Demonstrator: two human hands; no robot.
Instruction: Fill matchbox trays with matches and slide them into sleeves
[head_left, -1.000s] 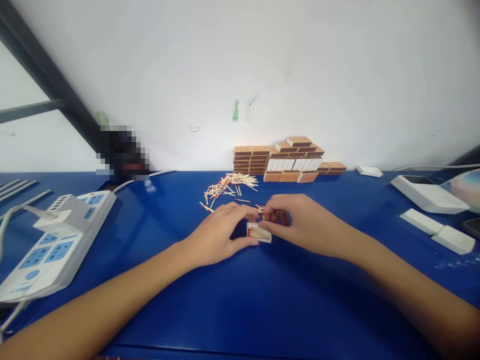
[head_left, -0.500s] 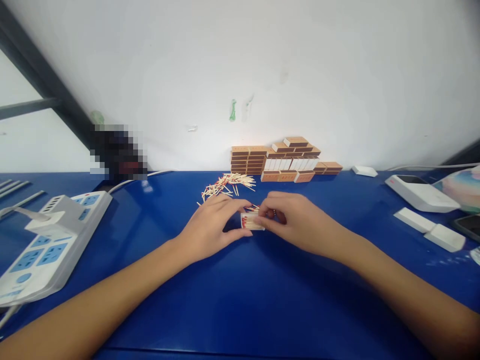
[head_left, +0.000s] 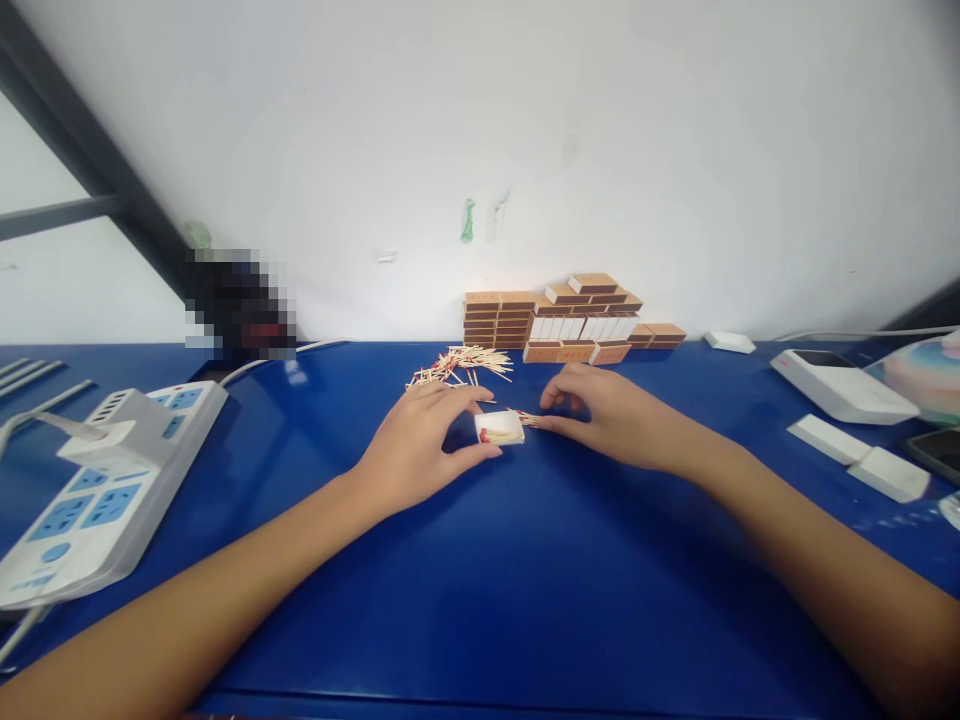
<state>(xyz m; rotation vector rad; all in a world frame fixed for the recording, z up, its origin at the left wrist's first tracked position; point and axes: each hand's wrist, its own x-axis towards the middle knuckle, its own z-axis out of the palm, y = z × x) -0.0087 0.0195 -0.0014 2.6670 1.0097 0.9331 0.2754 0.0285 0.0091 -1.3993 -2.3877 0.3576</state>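
My left hand (head_left: 424,440) holds a small white matchbox tray (head_left: 511,422) by its left end, thumb in front and fingers behind. Red-tipped matches (head_left: 501,436) lie along the tray's near side, their heads to the left, with white bottom showing behind them. Just right of the tray, my right hand (head_left: 592,410) has thumb and index finger slightly apart. Its thumb tip is at the ends of a few loose matches (head_left: 527,417) beside the tray; whether it touches them is unclear. Behind my left hand spreads a heap of loose matches (head_left: 469,365).
Stacked brown matchboxes (head_left: 499,318) stand against the wall, some with white ends outward. A power strip (head_left: 105,500) with a plugged-in adapter lies left on the blue table (head_left: 480,600). White devices (head_left: 844,385) and white blocks (head_left: 889,473) sit at right.
My right hand has moved off the tray, up and to the right, and its fingers have parted. The tray in my left hand has shifted slightly up and shows more of its white bottom.
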